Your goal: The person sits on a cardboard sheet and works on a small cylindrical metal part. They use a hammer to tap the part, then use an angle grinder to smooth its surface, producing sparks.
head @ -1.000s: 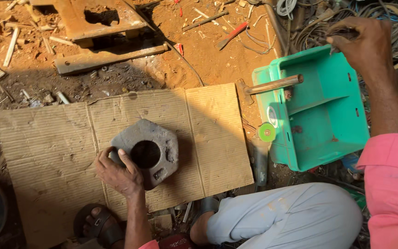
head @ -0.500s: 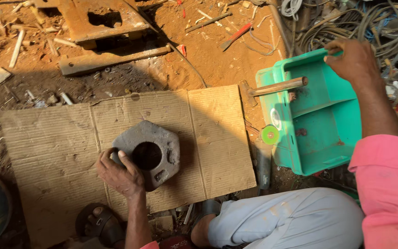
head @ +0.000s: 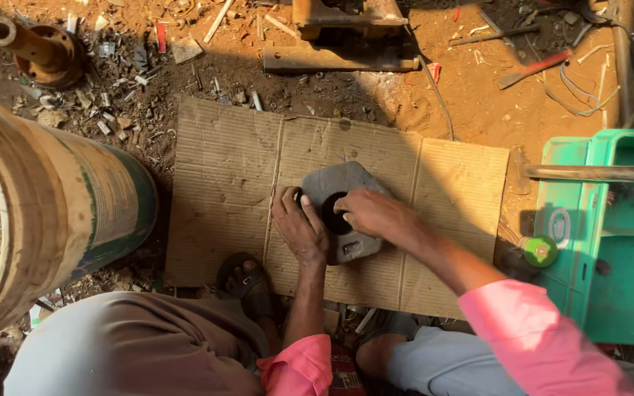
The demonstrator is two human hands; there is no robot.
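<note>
A grey metal casting (head: 348, 183) with a round dark bore lies on a flattened cardboard sheet (head: 229, 169) on the dirt ground. My left hand (head: 299, 227) rests on the casting's left side, gripping its edge. My right hand (head: 372, 213) lies across the casting, fingers at the rim of the bore. Whether the right hand holds a small part is hidden by the fingers.
A green plastic crate (head: 610, 242) stands at the right with a wooden-handled tool (head: 596, 174) across it. A large cylindrical drum (head: 45, 213) lies at the left. Rusty metal parts (head: 38, 51) and scrap litter the dirt behind the cardboard. My sandalled foot (head: 247, 282) sits at the cardboard's near edge.
My right hand left the green crate and came down onto the casting. The view swung left, so the drum came into sight. My left hand stayed on the casting.
</note>
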